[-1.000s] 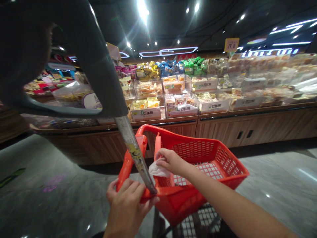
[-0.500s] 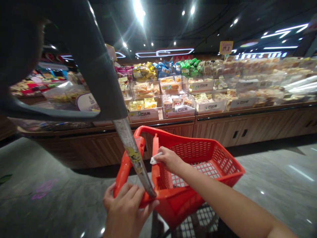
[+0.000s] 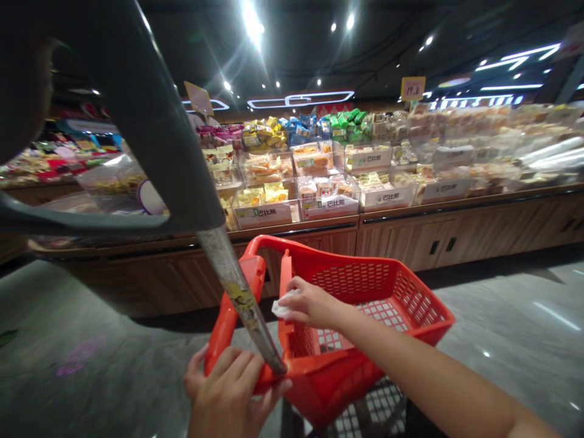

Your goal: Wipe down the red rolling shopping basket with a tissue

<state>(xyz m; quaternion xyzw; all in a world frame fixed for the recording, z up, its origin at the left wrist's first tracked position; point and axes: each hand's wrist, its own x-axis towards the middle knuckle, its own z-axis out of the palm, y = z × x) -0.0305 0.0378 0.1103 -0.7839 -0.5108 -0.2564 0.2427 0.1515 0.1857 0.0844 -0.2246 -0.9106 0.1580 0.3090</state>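
My left hand (image 3: 232, 383) is wrapped over the near corner of the red frame of a shopping cart (image 3: 365, 356), close to the foot of a metal pole. Between the fingers of my right hand (image 3: 310, 304) is a crumpled white tissue (image 3: 285, 304), pressed at the upright red edge of the basket. The scuffed metal pole (image 3: 239, 292) rises from the cart's corner and ends in a large dark grey handle (image 3: 182, 146) close to the camera. The red basket has grid-like holes, and my right forearm crosses over its near side.
Behind the cart runs a wooden display counter (image 3: 401, 237) with clear bins (image 3: 331, 198) of packaged food. Blue packets (image 3: 305, 129) and green packets (image 3: 349, 125) are piled at the back. A yellow price sign (image 3: 413, 89) stands above. The grey floor (image 3: 515, 340) is shiny.
My right hand, with the tissue, has slid slightly down and toward me along the basket's edge. The left hand keeps its hold. The grey handle has shifted left in view.
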